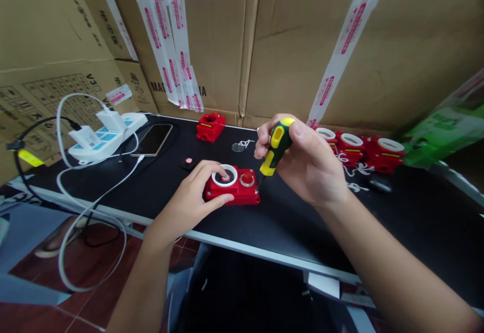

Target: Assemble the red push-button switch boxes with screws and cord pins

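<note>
Head cam: red box sits mid-frame on the black bench, L hand grasping it, one fingertip inside the white ring & thumb along the near edge. R hand has its fingers wrapped round the yellow/green screwdriver, shaft slanting down to the screw at the box's lower-right corner. Progress, approx.: screw work looks under way at that corner; can't tell if it's going in or out. Box looks mostly together, w/ ring & red dome on top & other corner screws visible, but tightness can't be judged. Right of frame, 3 red units w/ white rings sit in a row, prob. same type; can't tell if done or waiting. Upper-middle, a red housing shows no white ring, so prob. incomplete. Clear disc lies loose near it, small blk part left of the box; both apparently unfitted.
</note>
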The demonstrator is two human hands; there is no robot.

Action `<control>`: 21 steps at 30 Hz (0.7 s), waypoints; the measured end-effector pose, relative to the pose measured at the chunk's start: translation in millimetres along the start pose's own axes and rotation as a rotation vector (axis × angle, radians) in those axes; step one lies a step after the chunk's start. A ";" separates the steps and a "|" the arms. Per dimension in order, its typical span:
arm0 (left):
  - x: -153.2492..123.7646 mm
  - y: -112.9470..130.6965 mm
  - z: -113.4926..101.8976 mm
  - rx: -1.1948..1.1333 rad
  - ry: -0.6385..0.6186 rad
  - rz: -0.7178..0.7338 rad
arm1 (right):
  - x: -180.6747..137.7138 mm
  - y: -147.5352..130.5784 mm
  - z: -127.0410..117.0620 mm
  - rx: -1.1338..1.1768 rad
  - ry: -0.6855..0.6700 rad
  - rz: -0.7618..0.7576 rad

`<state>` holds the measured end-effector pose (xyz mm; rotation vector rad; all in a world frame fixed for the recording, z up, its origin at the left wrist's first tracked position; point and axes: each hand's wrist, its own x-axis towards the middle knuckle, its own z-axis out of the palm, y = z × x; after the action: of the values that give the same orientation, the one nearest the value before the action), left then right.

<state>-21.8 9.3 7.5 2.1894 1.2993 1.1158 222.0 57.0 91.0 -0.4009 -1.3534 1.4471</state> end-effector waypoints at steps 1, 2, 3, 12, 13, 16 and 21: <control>-0.1 0.0 -0.1 -0.001 -0.002 -0.001 | -0.2 0.6 0.2 -0.005 -0.004 -0.005; -0.1 0.2 -0.2 -0.002 -0.003 -0.001 | -0.4 1.2 0.7 -0.011 -0.014 -0.009; -0.2 0.6 -0.4 -0.001 -0.003 -0.002 | -0.5 1.9 1.4 -0.013 -0.026 -0.013; 0.0 1.3 -0.9 0.008 0.006 0.006 | 1.9 -0.3 5.7 0.073 -0.063 0.033; -0.2 1.0 -0.6 0.014 0.004 -0.003 | 1.8 -0.6 5.2 0.088 -0.061 0.039; -1.0 -0.2 0.8 0.028 -0.009 -0.030 | 0.2 -0.2 3.3 0.121 -0.053 0.064; -2.0 -3.5 2.9 0.043 -0.019 -0.037 | -1.9 2.6 1.2 0.164 -0.117 0.072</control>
<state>-22.0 9.6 2.5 2.1916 1.3626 1.0604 220.6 55.4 88.3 -0.2641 -1.3115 1.6504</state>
